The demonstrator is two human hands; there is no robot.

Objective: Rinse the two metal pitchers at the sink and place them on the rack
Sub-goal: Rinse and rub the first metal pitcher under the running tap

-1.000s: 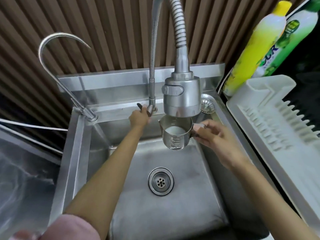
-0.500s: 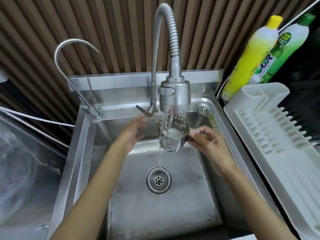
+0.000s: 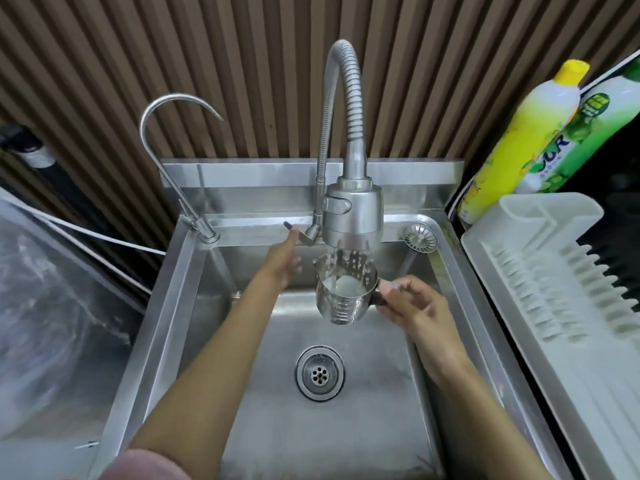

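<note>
My right hand [image 3: 412, 306] grips the handle of a small metal pitcher [image 3: 344, 292], held upright over the steel sink [image 3: 263, 427]. The pitcher sits directly under the spray head of the flexible faucet [image 3: 353, 216], and water streams into it; milky liquid shows inside. My left hand [image 3: 285, 263] reaches toward the faucet lever [image 3: 294, 230], fingers extended and close to it, holding nothing. Only one pitcher is in sight. The white plastic dish rack [image 3: 540, 282] stands to the right of the sink.
A drain [image 3: 319, 373] lies in the middle of the basin, and a loose strainer [image 3: 419, 237] rests on the back right ledge. A thin gooseneck tap [image 3: 166, 140] rises at the back left. Two detergent bottles [image 3: 519, 140] stand behind the rack. Clear plastic sheeting covers the left side.
Water began running from the spray head into the pitcher. My left hand left the lever, dropped toward the pitcher, then rose back toward the lever. My view pulled back.
</note>
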